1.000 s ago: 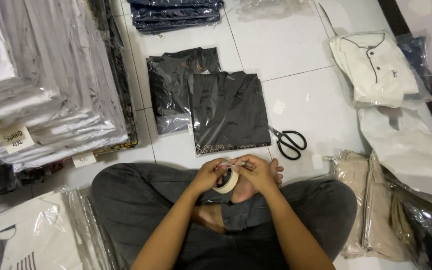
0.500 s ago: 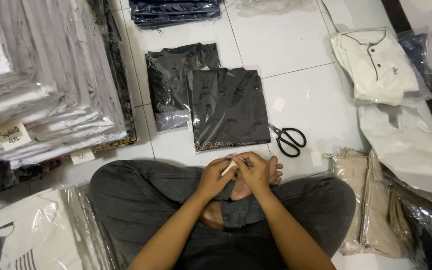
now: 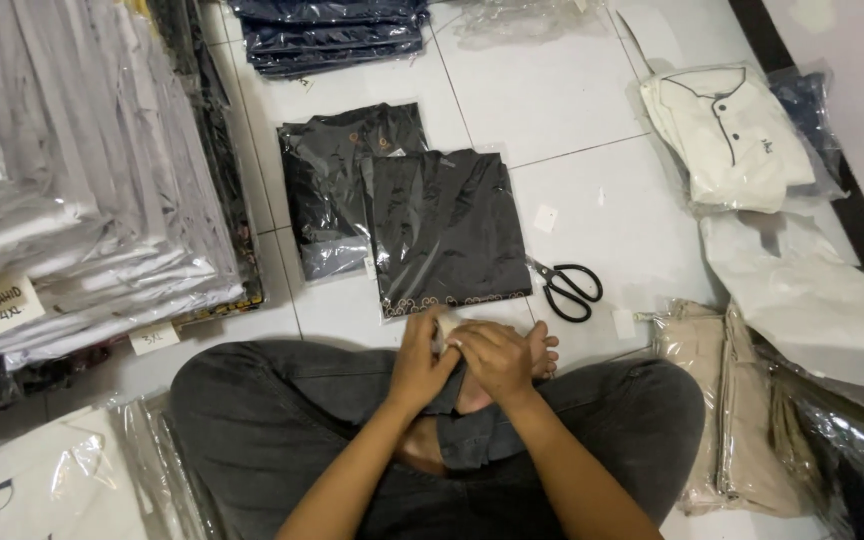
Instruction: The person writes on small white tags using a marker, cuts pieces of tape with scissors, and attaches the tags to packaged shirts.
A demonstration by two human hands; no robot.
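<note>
I sit cross-legged on a white tiled floor. My left hand point(image 3: 420, 362) and my right hand point(image 3: 497, 360) meet over my feet, both closed around a small roll of pale tape point(image 3: 444, 330), mostly hidden by the fingers. Just beyond the hands lies a black folded garment in a clear bag point(image 3: 447, 230), overlapping a second bagged black garment point(image 3: 337, 190). Black-handled scissors point(image 3: 567, 288) lie on the tiles to the right of it.
A tall stack of bagged white garments point(image 3: 72, 180) with paper tags fills the left. Dark blue bagged garments point(image 3: 332, 30) lie at the top. A white bagged shirt point(image 3: 727, 135), white bags point(image 3: 812, 300) and beige bagged garments point(image 3: 732, 410) crowd the right.
The hands have closed more tightly over the tape roll, which showed as a ring a second ago and is now nearly hidden. The view has shifted slightly.
</note>
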